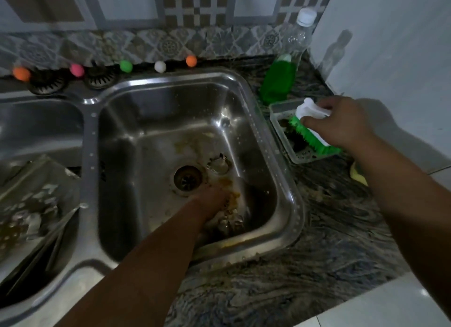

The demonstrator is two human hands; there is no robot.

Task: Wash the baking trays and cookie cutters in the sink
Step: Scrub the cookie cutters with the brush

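My left hand (212,202) reaches down into the right steel sink basin (275,141), near the drain (188,178); its fingers are blurred among dirty metal pieces (229,220), and I cannot tell whether they hold one. A metal cookie cutter (218,164) lies by the drain. My right hand (339,121) grips a white-handled scrub brush with green bristles (306,131) over a clear plastic dish (283,128) on the counter. Baking trays (31,204) lean in the left basin (41,121).
A bottle of green dish soap (283,75) stands behind the dish. Several coloured balls, such as a green one (126,66), line the tiled back edge, and two black strainers (100,77) lie nearby. A yellow sponge (358,176) lies on the dark stone counter (317,265).
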